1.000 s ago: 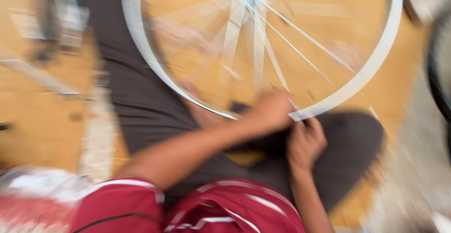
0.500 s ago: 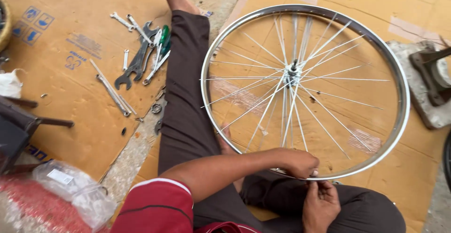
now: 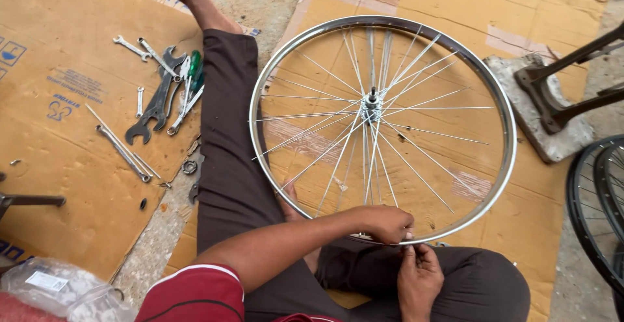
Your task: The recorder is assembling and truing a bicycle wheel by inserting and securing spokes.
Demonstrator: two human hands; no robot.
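My right hand (image 3: 419,276) has come up to the rim since a moment ago, its fingers pinching something small there. My left hand (image 3: 385,223) is curling closed over the near rim of the silver spoked wheel (image 3: 383,124), which is lying flat on cardboard (image 3: 520,10) across my legs.

flattened cardboard (image 3: 65,166) on the ground carries wrenches (image 3: 159,94) and wheel (image 3: 383,127).

Both hands boxed in at near rim (image 3: 390,239): spokes (image 3: 416,166) ahead, legs (image 3: 234,166) left and below. Open cardboard (image 3: 539,231) right; wrenches (image 3: 156,101) clutter far left; stand (image 3: 552,94) blocks upper right.
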